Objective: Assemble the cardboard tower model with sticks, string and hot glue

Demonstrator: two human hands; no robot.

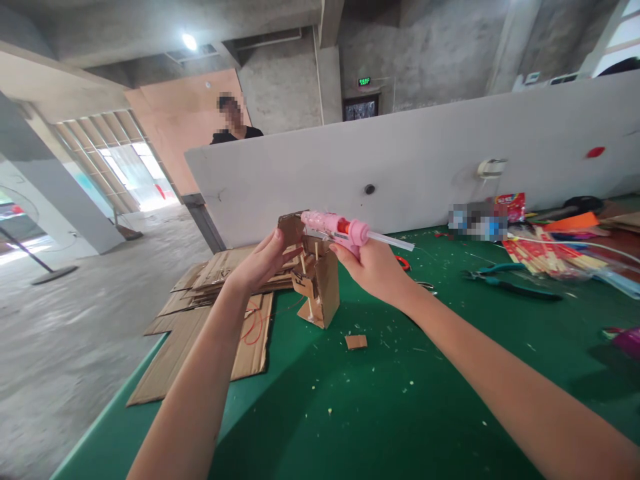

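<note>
- The cardboard model (315, 280) stands on the green table (400, 400).
- The left hand (260, 263) is closed on its upper flap.
- The right hand (373, 267) grips a pink glue gun (340, 230) over the model.
- Hot glue might burn nearby fingers.

This is a workshop in a bare industrial building. The walls and ceiling are raw concrete (285, 93), and the floor (75, 320) is rough and grey. A green exit sign (364, 81) hangs over a dark door. The work table (400, 400) has a green cover with small scraps on it, and a white partition (425, 160) stands behind it. Flat cardboard sheets (210, 313), pliers (505, 277) and packets of craft material (535, 253) lie on the table. Another person (233, 123) stands behind the partition.
</note>
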